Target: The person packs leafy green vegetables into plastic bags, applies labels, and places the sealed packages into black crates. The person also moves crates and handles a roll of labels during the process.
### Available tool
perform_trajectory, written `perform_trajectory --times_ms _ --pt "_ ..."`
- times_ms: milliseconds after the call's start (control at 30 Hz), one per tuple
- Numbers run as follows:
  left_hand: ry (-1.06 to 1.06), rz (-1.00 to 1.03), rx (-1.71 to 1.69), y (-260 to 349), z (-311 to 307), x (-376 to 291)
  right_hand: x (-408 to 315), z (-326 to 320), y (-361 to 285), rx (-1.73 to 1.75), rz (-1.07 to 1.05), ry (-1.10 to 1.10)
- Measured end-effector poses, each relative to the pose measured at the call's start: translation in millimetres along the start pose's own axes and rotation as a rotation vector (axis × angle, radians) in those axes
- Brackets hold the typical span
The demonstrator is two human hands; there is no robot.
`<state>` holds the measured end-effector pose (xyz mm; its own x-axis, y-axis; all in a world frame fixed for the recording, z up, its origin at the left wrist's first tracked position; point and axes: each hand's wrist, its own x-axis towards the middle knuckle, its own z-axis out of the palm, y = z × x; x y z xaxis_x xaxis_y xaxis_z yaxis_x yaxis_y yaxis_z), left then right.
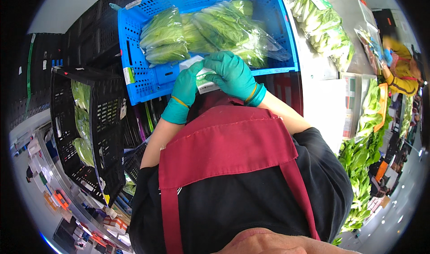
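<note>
Both hands wear teal rubber gloves with yellow bands at the wrists. My left hand (184, 91) pinches the left edge of a white and green printed label (205, 82). The fingers of my right hand (231, 74) are bent over the label's right side. The label bears writing and is held in front of a maroon apron. Just beyond the hands stands a blue plastic crate (147, 94) with perforated walls. Inside it lie several clear bags of leafy greens (164, 38), and part of the crate's near rim is hidden behind my hands.
Bagged greens (322, 28) lie on the metal table (295, 5) to the right. Behind them a co-worker in yellow (401, 69) handles a bag. Loose leafy greens (357, 183) line the right side. A black crate (107, 133) with bagged greens stands at left.
</note>
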<state>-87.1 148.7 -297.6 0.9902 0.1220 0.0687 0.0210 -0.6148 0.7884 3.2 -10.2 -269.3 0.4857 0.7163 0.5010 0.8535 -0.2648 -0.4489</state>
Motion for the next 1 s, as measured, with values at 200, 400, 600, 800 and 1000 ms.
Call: perform_trajectory --times_ms 200,400,600,800,1000 --pt "-0.082 -0.008 -0.063 -12.0 4.9 5.1 -7.8 7.3 0.5 -0.264 -0.042 -0.025" --pt "-0.112 -0.106 -0.265 -11.6 8.4 4.4 -16.8 4.5 1.1 -0.383 -0.191 0.097" --pt "-0.13 0.02 -0.172 -12.6 12.5 3.8 -17.2 -3.1 6.9 -0.216 -0.175 0.023" --pt "-0.196 -0.182 -0.613 -21.8 26.5 8.4 -11.1 -11.0 10.3 -0.125 -0.197 0.065" --pt "0.07 -0.601 -1.81 -22.5 -2.8 29.7 -14.2 -60.2 44.3 0.923 0.453 0.35"
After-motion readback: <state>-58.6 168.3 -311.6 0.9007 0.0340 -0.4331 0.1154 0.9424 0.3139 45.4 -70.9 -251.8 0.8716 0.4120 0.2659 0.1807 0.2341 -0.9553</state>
